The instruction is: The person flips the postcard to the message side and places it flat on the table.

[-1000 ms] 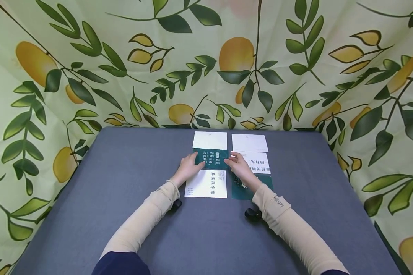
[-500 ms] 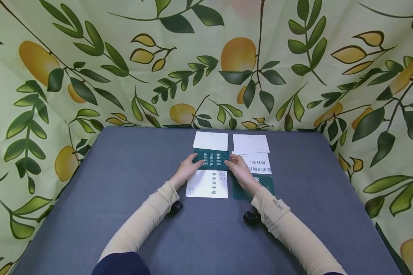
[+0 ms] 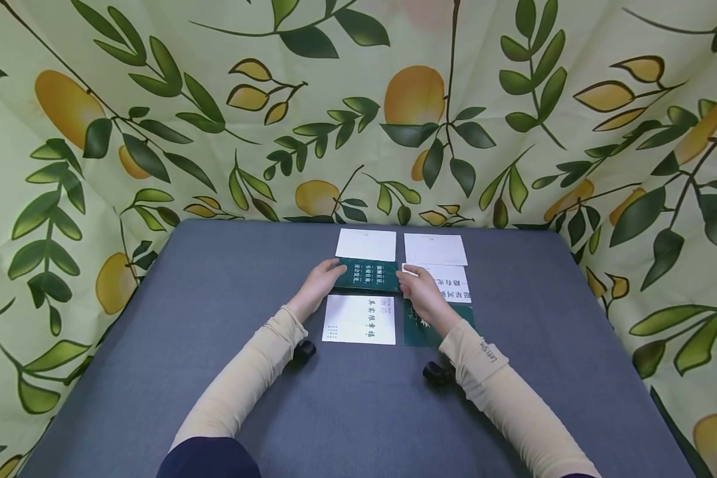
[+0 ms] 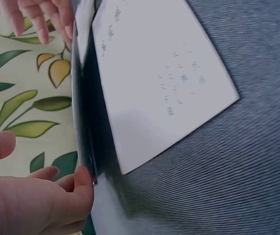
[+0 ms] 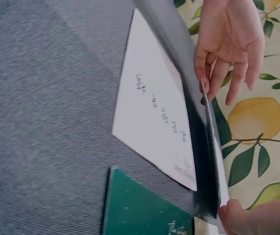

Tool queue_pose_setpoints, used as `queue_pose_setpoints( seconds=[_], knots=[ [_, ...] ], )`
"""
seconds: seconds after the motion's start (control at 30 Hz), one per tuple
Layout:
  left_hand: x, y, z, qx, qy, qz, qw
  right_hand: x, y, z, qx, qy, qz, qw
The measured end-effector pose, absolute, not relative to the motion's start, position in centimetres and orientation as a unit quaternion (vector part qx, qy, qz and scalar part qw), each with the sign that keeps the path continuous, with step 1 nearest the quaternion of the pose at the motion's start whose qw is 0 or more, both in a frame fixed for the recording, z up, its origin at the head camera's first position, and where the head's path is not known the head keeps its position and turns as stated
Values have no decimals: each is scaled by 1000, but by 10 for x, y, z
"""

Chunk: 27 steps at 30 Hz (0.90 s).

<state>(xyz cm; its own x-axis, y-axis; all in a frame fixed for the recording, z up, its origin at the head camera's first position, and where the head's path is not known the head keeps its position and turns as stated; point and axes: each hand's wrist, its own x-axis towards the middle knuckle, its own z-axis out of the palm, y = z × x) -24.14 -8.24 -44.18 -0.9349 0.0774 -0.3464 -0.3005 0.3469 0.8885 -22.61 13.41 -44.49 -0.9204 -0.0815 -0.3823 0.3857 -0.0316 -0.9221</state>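
A dark green card [image 3: 367, 275] with white printed characters is held between both hands, raised off the grey table. My left hand [image 3: 318, 285] grips its left end, with fingertips at the edge in the left wrist view. The right hand [image 3: 423, 292] pinches the opposite end; in the right wrist view the thumb and a finger meet at the card's edge. Both wrist views show this card [image 5: 216, 142] nearly edge-on. Just in front of it lies a white card [image 3: 358, 320] with dark characters.
Two blank-looking white cards [image 3: 366, 244] lie at the back. To the right, a white printed card [image 3: 454, 292] and another green card [image 3: 415, 328] are partly covered by my right hand and forearm. A leaf-and-fruit patterned cloth [image 3: 334, 133] hangs behind the table [image 3: 215, 279].
The middle green card has come up off the table, its near edge now showing a dark shadow beneath. My left hand has shifted outward to the card's end; the other cards stay put.
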Motion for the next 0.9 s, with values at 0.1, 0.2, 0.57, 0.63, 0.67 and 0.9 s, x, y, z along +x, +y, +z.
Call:
queue_pose_setpoints(
  seconds=[0.1, 0.2, 0.57, 0.63, 0.67, 0.9],
  knots=[
    [-243, -82, -437, -62, 791, 584, 168, -226, 136, -440, 119, 646, -736, 164],
    [-243, -83, -433, -59, 774, 606, 176, -226, 140, -435, 122, 628, -750, 169],
    [-240, -85, -422, -68, 764, 616, 181, -226, 147, -431, 122, 606, -765, 180],
    [-240, -84, -422, -71, 767, 613, 177, -227, 145, -432, 124, 613, -760, 176],
    [-241, -84, -422, -72, 768, 612, 174, -228, 145, -432, 125, 616, -758, 173],
    [-243, -83, -418, -83, 773, 611, 152, -227, 143, -430, 119, 656, -730, 148]
  ],
)
